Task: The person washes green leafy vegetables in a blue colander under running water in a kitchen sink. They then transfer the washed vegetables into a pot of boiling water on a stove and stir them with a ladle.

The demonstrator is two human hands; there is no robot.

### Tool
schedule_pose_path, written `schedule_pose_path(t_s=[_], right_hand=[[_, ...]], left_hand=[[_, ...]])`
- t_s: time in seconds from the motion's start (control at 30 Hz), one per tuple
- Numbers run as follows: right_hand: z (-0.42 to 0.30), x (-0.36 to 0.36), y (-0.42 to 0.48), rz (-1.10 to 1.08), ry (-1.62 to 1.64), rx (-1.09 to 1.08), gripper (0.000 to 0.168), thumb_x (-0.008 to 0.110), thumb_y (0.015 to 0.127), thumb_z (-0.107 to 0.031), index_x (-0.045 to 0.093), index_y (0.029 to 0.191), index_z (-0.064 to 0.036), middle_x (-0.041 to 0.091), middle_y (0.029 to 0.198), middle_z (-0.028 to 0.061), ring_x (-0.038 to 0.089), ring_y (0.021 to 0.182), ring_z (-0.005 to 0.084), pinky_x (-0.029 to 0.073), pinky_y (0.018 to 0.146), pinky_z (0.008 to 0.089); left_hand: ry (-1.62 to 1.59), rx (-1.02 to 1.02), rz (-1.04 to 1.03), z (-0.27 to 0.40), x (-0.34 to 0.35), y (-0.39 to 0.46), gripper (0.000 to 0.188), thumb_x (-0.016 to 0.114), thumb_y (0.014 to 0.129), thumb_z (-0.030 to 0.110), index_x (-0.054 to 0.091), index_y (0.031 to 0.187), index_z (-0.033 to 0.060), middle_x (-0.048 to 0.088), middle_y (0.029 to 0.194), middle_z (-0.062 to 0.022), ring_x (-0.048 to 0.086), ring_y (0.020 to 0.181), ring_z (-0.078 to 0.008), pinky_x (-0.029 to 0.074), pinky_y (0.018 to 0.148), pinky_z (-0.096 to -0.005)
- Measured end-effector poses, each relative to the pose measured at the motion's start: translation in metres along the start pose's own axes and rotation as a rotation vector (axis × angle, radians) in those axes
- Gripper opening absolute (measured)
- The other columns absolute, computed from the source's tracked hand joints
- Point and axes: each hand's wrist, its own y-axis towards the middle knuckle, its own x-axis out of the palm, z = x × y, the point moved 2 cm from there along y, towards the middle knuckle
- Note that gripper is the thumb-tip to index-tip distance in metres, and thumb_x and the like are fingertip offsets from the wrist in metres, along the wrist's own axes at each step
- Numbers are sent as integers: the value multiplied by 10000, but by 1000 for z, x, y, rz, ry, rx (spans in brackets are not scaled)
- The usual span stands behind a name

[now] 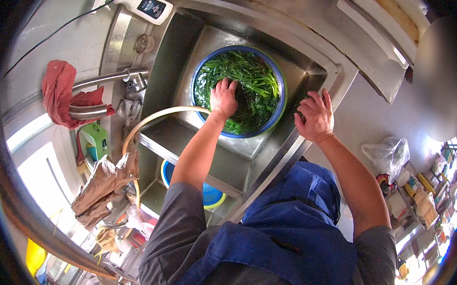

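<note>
Leafy greens (250, 76) lie in water in a round basin with a blue rim (283, 89), which stands in a stainless steel sink (190, 60). My left hand (224, 98) reaches in over the basin's left part, its fingertips among the greens; whether they grip any is hidden. A pale hose (153, 120) curves from the left and ends at the basin's rim beside my left wrist. My right hand (315, 115) rests on the sink's right edge, fingers bent over the rim and apart, with nothing seen in it.
A steel faucet (101, 77) with a red cloth (58, 93) stands left of the sink. Above it lies a white spray bottle (142, 5). A second sink compartment nearer me holds a blue container (211, 195) behind a metal divider (157, 147). A plastic bag (386, 155) is at right.
</note>
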Motion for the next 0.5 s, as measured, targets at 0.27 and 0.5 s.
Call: schedule_pose_path(t_s=[0.27, 0.5], right_hand=[[-3, -2, 1, -28, -17, 4, 142, 709, 721, -238, 679, 783, -114, 650, 975, 41, 541, 1179, 283, 281, 1125, 592], [0, 0, 1, 3, -6, 4, 138, 716, 710, -227, 681, 786, -117, 655, 965, 30, 540, 1175, 276, 281, 1127, 581]], left_hand=[[94, -14, -253, 10, 5, 3, 682, 762, 726, 224, 515, 1361, 202, 465, 1368, -132, 465, 1271, -307, 429, 1015, -449], [47, 8, -410, 25, -36, 12, 369, 653, 794, 228, 668, 1160, 192, 658, 1170, -138, 607, 1141, -341, 529, 924, -437]])
